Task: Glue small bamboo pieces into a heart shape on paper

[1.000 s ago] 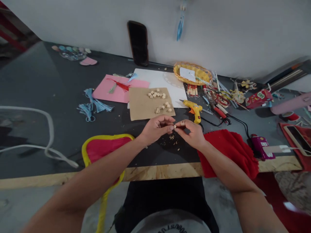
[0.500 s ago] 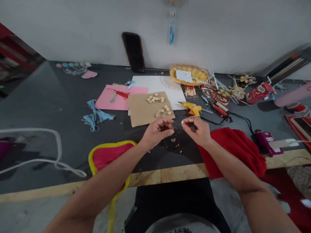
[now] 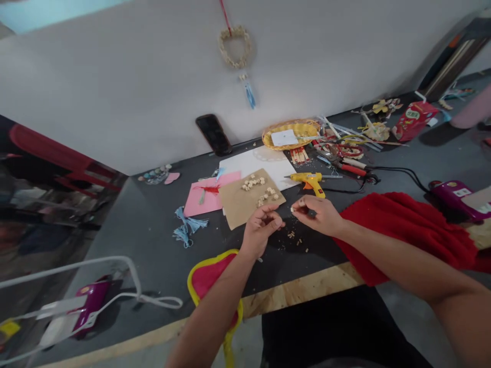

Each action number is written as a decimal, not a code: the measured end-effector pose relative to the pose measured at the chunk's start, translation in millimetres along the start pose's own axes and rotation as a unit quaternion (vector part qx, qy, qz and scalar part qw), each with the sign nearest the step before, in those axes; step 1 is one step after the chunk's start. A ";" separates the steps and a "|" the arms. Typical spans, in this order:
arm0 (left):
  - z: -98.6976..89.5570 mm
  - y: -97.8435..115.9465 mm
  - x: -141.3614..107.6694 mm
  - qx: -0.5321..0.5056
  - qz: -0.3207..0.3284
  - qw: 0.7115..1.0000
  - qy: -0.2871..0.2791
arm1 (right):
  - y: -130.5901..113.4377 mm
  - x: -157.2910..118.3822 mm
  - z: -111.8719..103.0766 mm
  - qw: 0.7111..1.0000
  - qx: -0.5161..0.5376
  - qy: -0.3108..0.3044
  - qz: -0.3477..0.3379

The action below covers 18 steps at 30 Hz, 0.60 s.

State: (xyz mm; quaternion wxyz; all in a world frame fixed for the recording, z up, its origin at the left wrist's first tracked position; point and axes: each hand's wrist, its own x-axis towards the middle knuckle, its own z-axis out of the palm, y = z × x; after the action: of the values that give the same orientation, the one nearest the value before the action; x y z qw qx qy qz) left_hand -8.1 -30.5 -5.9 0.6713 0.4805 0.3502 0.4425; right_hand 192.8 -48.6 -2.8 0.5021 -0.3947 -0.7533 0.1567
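Observation:
My right hand (image 3: 318, 213) pinches a small pale wooden piece (image 3: 292, 209) between thumb and fingertips. Facing it, my left hand (image 3: 264, 227) has thumb and fingers drawn together; whatever is at their tips is too small to make out. Just beyond both hands, small wooden clusters (image 3: 253, 182) sit on a brown sheet of card (image 3: 235, 207). Loose wooden bits (image 3: 291, 234) lie scattered on the dark tabletop below my hands. A yellow glue gun (image 3: 310, 179) rests on its side beyond my right hand.
Pink paper (image 3: 195, 199), a white sheet (image 3: 245, 161) and blue tassels (image 3: 187, 225) lie to the left. A yellow basket (image 3: 268, 135) and a phone (image 3: 214, 134) are by the wall, where a heart-shaped ornament (image 3: 221, 48) hangs. Red cloth (image 3: 406, 225) is under my right forearm.
The view has tilted up and swung left, bringing the hanging heart into sight. My left fingers have closed from a loose curl into a pinch. My right hand keeps its small piece.

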 end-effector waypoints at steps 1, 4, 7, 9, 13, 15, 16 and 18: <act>0.2 0.9 -0.2 -0.001 -0.003 1.000 0.001 | 0.1 -0.1 0.5 1.000 0.000 -0.003 -0.003; 1.4 3.2 -1.1 -0.005 -0.014 1.000 -0.002 | 0.7 -0.3 1.3 1.000 -0.001 -0.012 -0.004; 2.2 4.3 -1.1 -0.014 -0.023 1.000 -0.002 | 1.3 -0.5 0.9 1.000 -0.001 -0.016 0.000; 2.2 4.5 -0.7 -0.023 -0.026 0.999 0.003 | 1.7 -0.7 0.5 1.000 -0.001 -0.017 0.000; 1.5 5.4 -0.1 -0.037 -0.022 0.999 0.011 | 2.4 -1.2 0.6 1.000 0.000 -0.022 0.003; 1.2 6.5 0.0 -0.040 -0.012 0.999 0.021 | 2.8 -1.3 0.9 1.000 0.000 -0.027 0.002; 1.1 7.0 0.1 -0.042 -0.008 0.999 0.027 | 3.1 -1.4 0.9 1.000 -0.001 -0.030 0.001; 1.2 7.7 0.4 -0.045 -0.005 0.998 0.035 | 3.6 -1.5 0.9 0.999 -0.003 -0.033 0.000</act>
State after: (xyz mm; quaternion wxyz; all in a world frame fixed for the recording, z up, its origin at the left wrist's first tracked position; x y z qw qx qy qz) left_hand -8.8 -29.3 1.8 0.6815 0.4324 0.3558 0.4711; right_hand 193.9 -47.3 -6.5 0.4758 -0.3904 -0.7702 0.1673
